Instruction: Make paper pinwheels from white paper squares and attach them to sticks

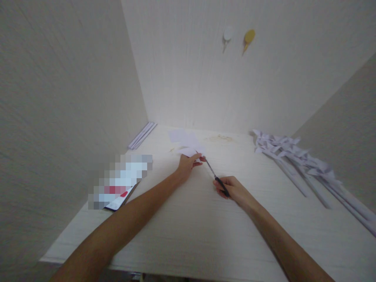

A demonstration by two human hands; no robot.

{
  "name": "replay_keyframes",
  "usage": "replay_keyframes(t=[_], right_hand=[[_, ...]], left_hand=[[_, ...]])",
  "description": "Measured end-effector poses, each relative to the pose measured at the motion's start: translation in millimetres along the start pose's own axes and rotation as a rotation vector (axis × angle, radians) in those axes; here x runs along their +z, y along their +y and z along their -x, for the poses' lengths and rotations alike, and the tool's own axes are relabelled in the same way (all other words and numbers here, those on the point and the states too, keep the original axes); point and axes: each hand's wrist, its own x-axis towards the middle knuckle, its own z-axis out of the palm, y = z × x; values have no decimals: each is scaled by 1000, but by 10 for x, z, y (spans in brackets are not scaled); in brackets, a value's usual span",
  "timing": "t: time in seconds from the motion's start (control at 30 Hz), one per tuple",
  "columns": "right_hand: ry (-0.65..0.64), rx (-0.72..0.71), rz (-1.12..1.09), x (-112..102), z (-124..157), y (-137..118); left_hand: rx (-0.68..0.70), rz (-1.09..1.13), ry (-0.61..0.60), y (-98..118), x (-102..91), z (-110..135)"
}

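Note:
My left hand pinches a small white sheet of paper between thumb and fingers, a little above the table. In my right hand is a pair of scissors, seen nearly edge-on, with a black handle and a thin metal blade. The blade points up and left to the paper by my left fingertips. Whether it is cutting there I cannot tell. More white paper lies flat just beyond my left hand.
White folded-paper pinwheels with paper sticks lie along the right. Several rolled white paper sticks rest at the back left. A lit phone, partly blurred out, is left of my forearm. Walls enclose the white table; two hooks hang behind.

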Motion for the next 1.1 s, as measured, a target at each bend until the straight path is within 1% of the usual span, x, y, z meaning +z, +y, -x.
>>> replay_keyframes(t=[0.23,0.43,0.63,0.97,1.1], right_hand=[[-4,-5,-36,15,-5,11],[1,-6,-9,4,0,10],[6,-20,-8,3,0,25],[-4,-8,-39,5,-24,48],[-3,11,-66,20,-11,26]], left_hand=[[-13,15,7,8,6,-4],[-9,12,-4,-6,-8,-7],[-20,9,18,1,2,-4],[-12,8,10,6,11,-2],[-5,2,41,-6,36,12]])
